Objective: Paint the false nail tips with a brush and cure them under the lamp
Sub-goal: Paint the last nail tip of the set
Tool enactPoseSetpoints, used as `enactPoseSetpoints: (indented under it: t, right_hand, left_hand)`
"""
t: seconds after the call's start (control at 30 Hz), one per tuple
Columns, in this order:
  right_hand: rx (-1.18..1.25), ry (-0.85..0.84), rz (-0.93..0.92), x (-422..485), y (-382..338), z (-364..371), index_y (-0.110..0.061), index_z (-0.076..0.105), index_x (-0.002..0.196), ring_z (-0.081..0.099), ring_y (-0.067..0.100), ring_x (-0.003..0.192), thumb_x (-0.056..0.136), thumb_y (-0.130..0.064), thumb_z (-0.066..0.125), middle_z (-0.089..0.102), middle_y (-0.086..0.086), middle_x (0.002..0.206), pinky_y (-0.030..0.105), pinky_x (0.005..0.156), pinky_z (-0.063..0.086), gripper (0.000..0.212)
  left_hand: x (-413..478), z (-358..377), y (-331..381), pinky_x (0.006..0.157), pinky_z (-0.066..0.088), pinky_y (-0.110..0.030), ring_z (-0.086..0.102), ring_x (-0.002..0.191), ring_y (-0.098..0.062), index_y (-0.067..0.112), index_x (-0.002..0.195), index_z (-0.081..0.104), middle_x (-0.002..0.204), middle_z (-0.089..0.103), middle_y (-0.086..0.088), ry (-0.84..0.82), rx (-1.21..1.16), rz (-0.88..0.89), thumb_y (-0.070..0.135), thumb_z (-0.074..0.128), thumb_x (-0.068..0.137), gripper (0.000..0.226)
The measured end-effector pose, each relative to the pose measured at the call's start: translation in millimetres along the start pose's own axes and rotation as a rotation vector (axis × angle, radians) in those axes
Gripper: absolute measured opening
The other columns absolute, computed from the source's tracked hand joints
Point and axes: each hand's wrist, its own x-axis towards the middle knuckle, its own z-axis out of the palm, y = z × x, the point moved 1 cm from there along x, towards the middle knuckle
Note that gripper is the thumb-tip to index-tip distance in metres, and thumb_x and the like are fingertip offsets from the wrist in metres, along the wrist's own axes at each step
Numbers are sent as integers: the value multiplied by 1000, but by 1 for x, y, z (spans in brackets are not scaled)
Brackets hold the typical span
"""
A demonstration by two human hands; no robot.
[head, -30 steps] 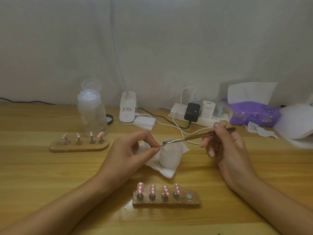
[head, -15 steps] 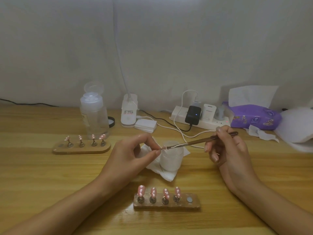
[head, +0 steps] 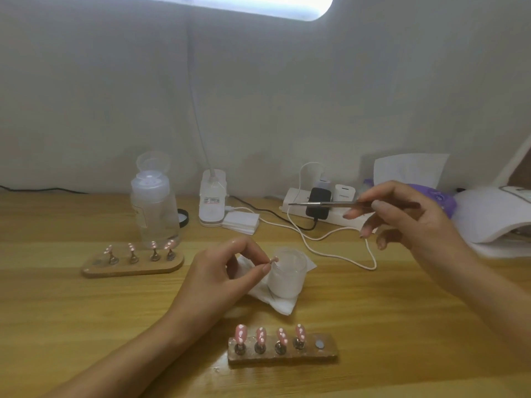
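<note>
My left hand (head: 227, 271) pinches a small pink nail tip (head: 274, 259) between thumb and forefinger, just left of a frosted white jar (head: 287, 277). My right hand (head: 408, 222) holds a thin brush (head: 324, 204) raised at the right, its tip pointing left, well above and apart from the nail tip. A wooden holder (head: 283, 354) near me carries several pink dotted nail tips (head: 270, 336) and has one bare stand at its right end. A second holder (head: 132, 264) with more tips sits at the left. The white curing lamp (head: 494, 214) stands at the far right.
A clear liquid bottle (head: 155, 211) stands behind the left holder. A desk lamp base (head: 212, 202), a stack of white pads (head: 241, 222), a power strip (head: 321, 208) with chargers and a looping white cable (head: 339, 254) line the back. A purple tissue pack (head: 442, 201) lies behind my right hand.
My right hand has lifted the brush up and to the right, away from the nail tip it was touching. My left hand keeps pinching the tip beside the jar. The view has tilted upward.
</note>
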Motion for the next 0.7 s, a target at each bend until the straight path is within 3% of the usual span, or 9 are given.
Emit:
enactPoseSetpoints:
  t: [0.1,0.2,0.5,0.6,0.7]
  right_hand:
    - [142,90,65,-14,10,-2,-26,70,86,63,16,61,78,-50,71,72,7,80,21,47,47,25]
    - [206,185,105,-26,20,-2,-28,68,75,58,14,53,75,-45,69,66,5,68,20,45,45,17]
    - [266,151,180,-29,33,8,-12,63,78,63,19,52,74,-35,71,67,16,68,23,47,53,24]
    - [239,152,174,-31,34,6,-17,65,73,63,20,52,78,-32,68,67,17,67,24,48,53,16]
    - [160,192,132,-35,35,-3,-23,64,66,63,21,51,80,-31,64,67,16,64,25,49,53,17]
  left_hand:
    - [1,0,0,57,41,-20,47,60,-8,36,84,69,80,68,8,-3,-2,-4,34,74,82,6]
    - [1,1,-2,59,43,-25,48,61,-12,37,84,69,78,68,4,1,0,-9,37,72,81,5]
    - [1,1,1,57,38,-11,47,57,-3,33,75,69,62,58,23,21,27,19,28,76,81,10]
    - [2,1,1,56,38,-12,48,59,-5,34,80,69,65,60,17,12,21,15,40,71,79,6]
    - [2,1,0,55,37,-12,47,59,-6,35,81,69,68,62,6,18,11,13,52,65,74,19]
